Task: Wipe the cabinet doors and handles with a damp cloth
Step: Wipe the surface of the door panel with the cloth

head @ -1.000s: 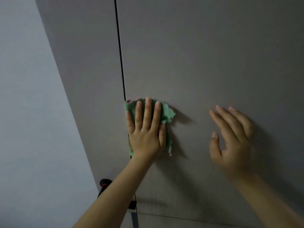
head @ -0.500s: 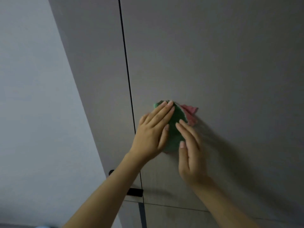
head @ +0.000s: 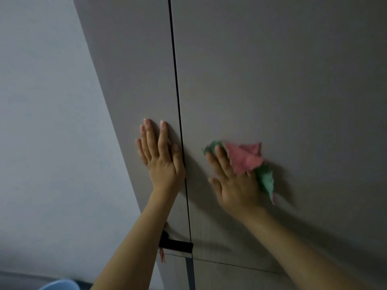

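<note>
Two tall grey cabinet doors face me, split by a thin dark vertical gap. My right hand (head: 232, 181) presses a pink and green cloth (head: 247, 158) flat against the right door (head: 293, 91); part of the cloth folds over my fingers and a green corner hangs below. Empty and with fingers spread, my left hand (head: 160, 153) lies flat on the left door (head: 136, 76), just left of the gap. A black handle (head: 177, 245) sits at the lower edge of the doors, below my left forearm.
A pale wall (head: 46, 122) runs along the left of the cabinet. A horizontal seam marks a lower cabinet section (head: 230, 277) beneath the doors. The rim of a blue basin (head: 58, 285) shows at the bottom left. A small red tag (head: 162, 256) hangs by the handle.
The cloth has passed from my left hand to my right hand. My left hand has moved left across the gap onto the left door, and my right hand has moved right with the cloth.
</note>
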{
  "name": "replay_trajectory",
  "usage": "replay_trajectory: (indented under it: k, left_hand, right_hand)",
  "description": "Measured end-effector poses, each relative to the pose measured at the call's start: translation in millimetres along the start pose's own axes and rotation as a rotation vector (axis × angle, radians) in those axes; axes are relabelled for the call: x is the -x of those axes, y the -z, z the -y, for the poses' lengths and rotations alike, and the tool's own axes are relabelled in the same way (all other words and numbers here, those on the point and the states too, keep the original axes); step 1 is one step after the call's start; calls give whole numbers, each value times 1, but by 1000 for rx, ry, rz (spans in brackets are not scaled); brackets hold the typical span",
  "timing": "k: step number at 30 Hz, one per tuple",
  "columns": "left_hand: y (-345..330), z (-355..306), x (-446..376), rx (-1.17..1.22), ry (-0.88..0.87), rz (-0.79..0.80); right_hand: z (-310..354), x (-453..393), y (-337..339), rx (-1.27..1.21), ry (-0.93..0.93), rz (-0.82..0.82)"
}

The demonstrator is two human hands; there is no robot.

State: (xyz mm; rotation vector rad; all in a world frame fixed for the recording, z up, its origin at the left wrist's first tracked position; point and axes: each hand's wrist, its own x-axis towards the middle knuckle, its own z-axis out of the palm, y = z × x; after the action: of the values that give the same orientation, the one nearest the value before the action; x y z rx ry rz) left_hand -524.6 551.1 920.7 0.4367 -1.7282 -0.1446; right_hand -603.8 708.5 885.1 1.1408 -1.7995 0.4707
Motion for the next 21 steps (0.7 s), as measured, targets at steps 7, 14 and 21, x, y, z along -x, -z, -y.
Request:
replay_trajectory:
  k: [7,14,21]
  left_hand:
    - [-10,0,0,-32,-20,-108]
    - [-7,-48,-1,51,194,-99]
    - [-28,-114,24,87,110,-14]
  right_hand:
    - [-44,-2,30,76,-132,-155]
    - [-42,14,13,103,-3,-124]
    - [-81,15,39,214,-526,-363]
